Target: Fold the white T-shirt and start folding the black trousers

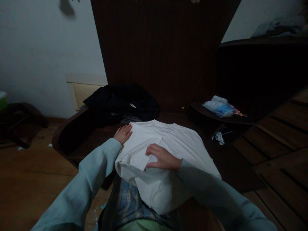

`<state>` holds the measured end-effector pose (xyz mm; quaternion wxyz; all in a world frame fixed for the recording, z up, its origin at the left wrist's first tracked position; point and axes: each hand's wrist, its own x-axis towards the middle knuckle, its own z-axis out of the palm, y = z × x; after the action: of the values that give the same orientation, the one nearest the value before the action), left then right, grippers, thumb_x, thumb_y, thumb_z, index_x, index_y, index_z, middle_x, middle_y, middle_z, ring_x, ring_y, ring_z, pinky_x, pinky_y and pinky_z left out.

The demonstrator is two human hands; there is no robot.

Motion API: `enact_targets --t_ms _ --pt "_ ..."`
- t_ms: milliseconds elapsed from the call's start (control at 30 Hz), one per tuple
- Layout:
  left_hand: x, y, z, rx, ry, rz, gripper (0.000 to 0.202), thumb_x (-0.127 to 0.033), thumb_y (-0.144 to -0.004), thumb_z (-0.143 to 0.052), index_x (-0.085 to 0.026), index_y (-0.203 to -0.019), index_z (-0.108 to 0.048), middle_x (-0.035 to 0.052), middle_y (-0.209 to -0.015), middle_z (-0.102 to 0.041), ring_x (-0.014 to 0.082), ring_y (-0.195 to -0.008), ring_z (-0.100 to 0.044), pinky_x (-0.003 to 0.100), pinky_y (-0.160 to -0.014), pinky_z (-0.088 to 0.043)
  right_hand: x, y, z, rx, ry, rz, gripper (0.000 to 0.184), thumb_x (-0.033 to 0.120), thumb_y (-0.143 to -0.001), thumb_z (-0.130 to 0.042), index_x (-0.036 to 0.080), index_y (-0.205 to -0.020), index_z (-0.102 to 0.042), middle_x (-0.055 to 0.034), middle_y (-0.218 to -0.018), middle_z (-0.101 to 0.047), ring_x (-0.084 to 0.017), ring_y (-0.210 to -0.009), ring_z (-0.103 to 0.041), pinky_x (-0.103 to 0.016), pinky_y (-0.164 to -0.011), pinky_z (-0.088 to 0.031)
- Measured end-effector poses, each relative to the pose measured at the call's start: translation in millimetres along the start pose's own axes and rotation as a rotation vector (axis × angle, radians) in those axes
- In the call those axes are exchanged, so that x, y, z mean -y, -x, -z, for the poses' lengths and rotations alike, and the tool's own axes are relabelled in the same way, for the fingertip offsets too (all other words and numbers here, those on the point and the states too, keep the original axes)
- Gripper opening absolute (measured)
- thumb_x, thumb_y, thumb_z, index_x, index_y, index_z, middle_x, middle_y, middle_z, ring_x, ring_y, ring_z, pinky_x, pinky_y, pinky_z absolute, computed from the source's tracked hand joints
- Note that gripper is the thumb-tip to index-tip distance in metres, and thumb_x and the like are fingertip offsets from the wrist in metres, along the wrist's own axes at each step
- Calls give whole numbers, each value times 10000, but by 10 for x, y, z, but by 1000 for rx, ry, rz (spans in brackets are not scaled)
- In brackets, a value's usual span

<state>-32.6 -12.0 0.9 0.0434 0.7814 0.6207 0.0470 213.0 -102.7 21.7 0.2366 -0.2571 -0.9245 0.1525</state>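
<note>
A white cloth garment [185, 141], probably a T-shirt, lies spread in front of me with one part folded over on its left side. My left hand [123, 133] rests flat on its left edge, fingers stretched out together. Over the middle of the garment, my right hand [165, 157] touches the edge of the folded-over part. Its thumb and fingers curve apart, with white cloth showing in the gap, and I see no firm grip. The near side of the garment hangs down over the front, towards my lap.
A dark wooden bench [69, 128] bears the garment and a heap of black clothing [125, 99] at the back left. On a rounded shelf [245, 120] at the right lies a blue and white plastic pack [220, 107]. A dark stool [21, 122] stands far left.
</note>
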Motion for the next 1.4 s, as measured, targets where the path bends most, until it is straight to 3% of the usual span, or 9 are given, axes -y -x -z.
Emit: enact_targets --t_ms 100,233,500,667,833,933,1067,1167,1400 --pt "7 -6 -4 -2 -2 1 482 -346 -881 -245 -227 -1347 -291 13 -1425 -265 169 -1311 -221 393 -1050 -204 183 96 -238 38 198 124 316 323 -731 -613 157 -986 -531 -102 -1046 -563 -208 -970 -497 -325 -797 -423" --pt "7 -4 -7 -13 -7 -5 474 -341 -881 -250 -240 -1341 -301 12 -1421 -275 167 -1308 -229 391 -1046 -212 170 147 -405 -83 310 117 107 198 -816 -488 170 -895 -556 -73 -968 -610 -171 -900 -532 -299 -761 -430" --pt "2 1 9 -1 -13 -10 489 -349 -883 -234 -206 -1347 -294 22 -1419 -277 173 -1307 -232 398 -1044 -219 269 204 -135 -168 204 83 137 170 -851 -411 172 -844 -548 -47 -791 -632 -151 -782 -563 -284 -706 -458" --pt "4 -6 14 -18 -42 -21 463 -356 -881 -241 -267 -1328 -325 8 -1412 -302 171 -1297 -259 392 -1032 -241 126 768 96 -332 152 -218 132 225 -852 -418 187 -916 -527 -57 -869 -629 -162 -846 -582 -302 -756 -480" --pt "19 -6 56 9 -53 -49 463 -354 -876 -230 -287 -1323 -335 8 -1429 -266 189 -1307 -234 410 -1028 -237 -258 1581 467 -599 251 -748 259 356 -817 -425 194 -991 -528 -87 -1005 -606 -200 -942 -570 -358 -845 -456" --pt "-124 39 103 36 -107 -27 495 -370 -848 -282 -242 -1322 -345 48 -1419 -288 225 -1305 -235 437 -1016 -241 -439 1865 541 -526 297 -836 386 428 -791 -425 193 -1082 -522 -101 -1118 -574 -224 -1044 -529 -399 -914 -414" --pt "-544 124 108 -63 -304 26 558 -285 -790 -391 -1 -1270 -391 217 -1378 -305 324 -1298 -206 462 -1021 -193 -561 1921 429 -428 400 -721 382 422 -812 -387 181 -1043 -574 -111 -1157 -565 -226 -1107 -491 -409 -966 -372" --pt "-761 147 38 -39 -268 -6 581 -335 -815 -360 -7 -1295 -355 216 -1388 -285 342 -1280 -242 463 -995 -246 -597 1859 342 -372 493 -724 404 394 -842 -329 165 -1051 -587 -120 -1184 -553 -225 -1126 -480 -408 -977 -358" --pt "-538 171 -114 -58 -149 73 641 -475 -831 -297 -91 -1345 -294 165 -1418 -243 322 -1304 -195 494 -998 -243 -580 1695 312 -144 585 -819 495 425 -847 -356 153 -1248 -460 -134 -1358 -378 -254 -1256 -333 -446 -1004 -284"
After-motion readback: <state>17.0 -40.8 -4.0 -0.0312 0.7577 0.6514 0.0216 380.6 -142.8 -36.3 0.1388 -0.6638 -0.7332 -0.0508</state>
